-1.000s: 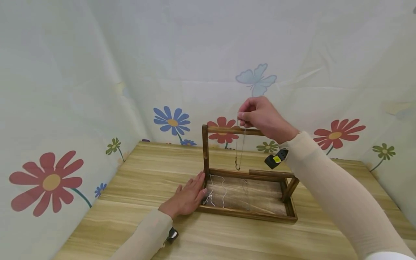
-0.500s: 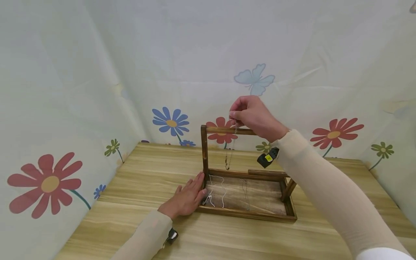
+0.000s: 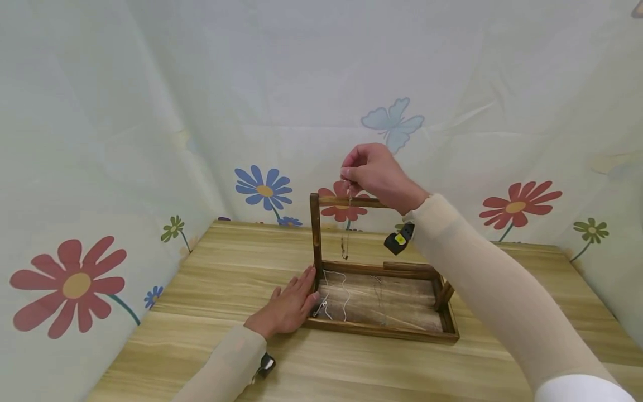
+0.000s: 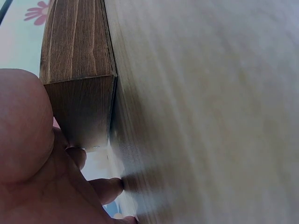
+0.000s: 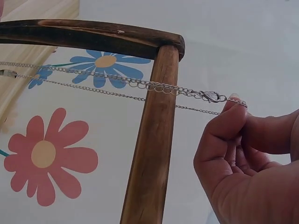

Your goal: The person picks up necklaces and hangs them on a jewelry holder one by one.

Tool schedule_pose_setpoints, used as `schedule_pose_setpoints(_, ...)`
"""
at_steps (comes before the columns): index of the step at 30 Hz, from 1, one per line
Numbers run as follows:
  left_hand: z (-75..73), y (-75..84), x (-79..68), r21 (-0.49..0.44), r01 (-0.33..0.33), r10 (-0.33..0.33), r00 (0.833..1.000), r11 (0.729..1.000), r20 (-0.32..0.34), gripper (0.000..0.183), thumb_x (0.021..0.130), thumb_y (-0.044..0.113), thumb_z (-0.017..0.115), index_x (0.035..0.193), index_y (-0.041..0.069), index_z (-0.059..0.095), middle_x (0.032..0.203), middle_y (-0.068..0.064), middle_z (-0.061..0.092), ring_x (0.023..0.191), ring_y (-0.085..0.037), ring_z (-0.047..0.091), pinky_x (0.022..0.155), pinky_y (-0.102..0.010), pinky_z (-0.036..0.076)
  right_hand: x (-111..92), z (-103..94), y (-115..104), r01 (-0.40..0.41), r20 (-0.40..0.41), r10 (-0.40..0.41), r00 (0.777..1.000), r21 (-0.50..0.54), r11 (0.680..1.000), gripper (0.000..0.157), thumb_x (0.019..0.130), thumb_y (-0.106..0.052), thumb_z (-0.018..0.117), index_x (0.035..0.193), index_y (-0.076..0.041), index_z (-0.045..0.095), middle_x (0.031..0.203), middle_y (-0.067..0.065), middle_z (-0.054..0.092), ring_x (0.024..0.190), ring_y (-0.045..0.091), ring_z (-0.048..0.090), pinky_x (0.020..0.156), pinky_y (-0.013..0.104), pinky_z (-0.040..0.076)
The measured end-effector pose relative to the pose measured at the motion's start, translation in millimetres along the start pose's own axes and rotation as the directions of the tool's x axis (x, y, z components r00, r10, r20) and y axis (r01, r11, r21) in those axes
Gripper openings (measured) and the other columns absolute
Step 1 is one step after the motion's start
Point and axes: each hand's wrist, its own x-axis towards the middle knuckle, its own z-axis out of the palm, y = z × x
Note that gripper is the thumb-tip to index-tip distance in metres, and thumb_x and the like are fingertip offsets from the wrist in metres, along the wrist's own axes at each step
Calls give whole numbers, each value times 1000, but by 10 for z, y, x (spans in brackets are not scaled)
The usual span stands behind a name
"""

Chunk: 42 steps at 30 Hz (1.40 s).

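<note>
A dark wooden stand (image 3: 316, 234) with a tray base and a top bar (image 3: 351, 201) sits on the table. My right hand (image 3: 350, 180) is just above the bar near its left post and pinches a thin silver chain (image 3: 345, 245), which hangs down in a loop behind the bar. In the right wrist view the chain (image 5: 131, 84) and its clasp (image 5: 211, 96) run from my fingertips (image 5: 233, 109) past the post (image 5: 152, 144). My left hand (image 3: 296, 298) lies flat on the table, fingers straight against the tray's front-left corner (image 4: 79, 74).
A white necklace (image 3: 337, 293) and another fine chain (image 3: 382, 301) lie in the tray. The light wooden table (image 3: 201, 290) is ringed by a flower-print cloth backdrop (image 3: 266, 190) on the left, back and right. A small black device (image 3: 399, 240) is strapped at my right wrist.
My right hand has carried the hanging chain leftward along the top bar, towards the left post. The left hand has stayed put at the tray corner.
</note>
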Motion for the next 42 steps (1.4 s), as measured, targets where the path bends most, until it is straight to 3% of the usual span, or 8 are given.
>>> schedule_pose_setpoints(14,1,17,-11,-3,4,-4,1000,1000,2,65,114,42,34,169,16,13,178,-2,14,158,-45,27,120,-77,19,152,188,-60,-54,4,54,999,52,997,6,104,-5,60,104,1,60,91,14,65,70,20,62,63,29,54)
schedule_pose_setpoints(20,-2,27,-17,8,-2,3,1000,1000,-3,65,114,41,34,169,15,13,178,-2,14,158,-45,28,120,-77,20,210,190,-20,-75,-19,74,997,-8,997,4,103,-4,59,102,0,59,88,14,65,70,22,63,62,28,56)
schedule_pose_setpoints(26,-10,32,-26,13,0,0,1000,1000,-2,65,114,42,34,169,15,13,178,-2,14,158,-45,28,120,-76,20,244,211,29,-76,-21,73,997,-173,982,6,97,1,55,95,-2,60,83,12,66,72,26,64,63,30,55)
schedule_pose_setpoints(32,-3,31,-29,9,-1,1,1000,1000,1,65,114,42,34,169,16,13,178,-2,14,158,-45,27,120,-76,19,243,231,42,-52,2,58,998,-421,906,17,90,2,51,93,-4,67,90,10,66,80,27,62,69,34,53)
schedule_pose_setpoints(37,-4,40,-33,5,-3,3,1000,1000,1,65,114,41,34,169,16,13,178,-2,14,158,-45,27,120,-76,19,239,237,50,-37,45,68,997,-501,865,22,91,1,50,94,-2,71,91,10,68,82,26,60,72,35,51)
schedule_pose_setpoints(42,-9,48,-36,3,-2,2,1000,1000,1,65,114,41,34,169,15,13,177,-3,15,158,-45,27,120,-76,19,206,219,62,-35,54,71,996,-505,863,21,91,-3,52,93,-3,73,85,8,67,77,24,58,68,35,49)
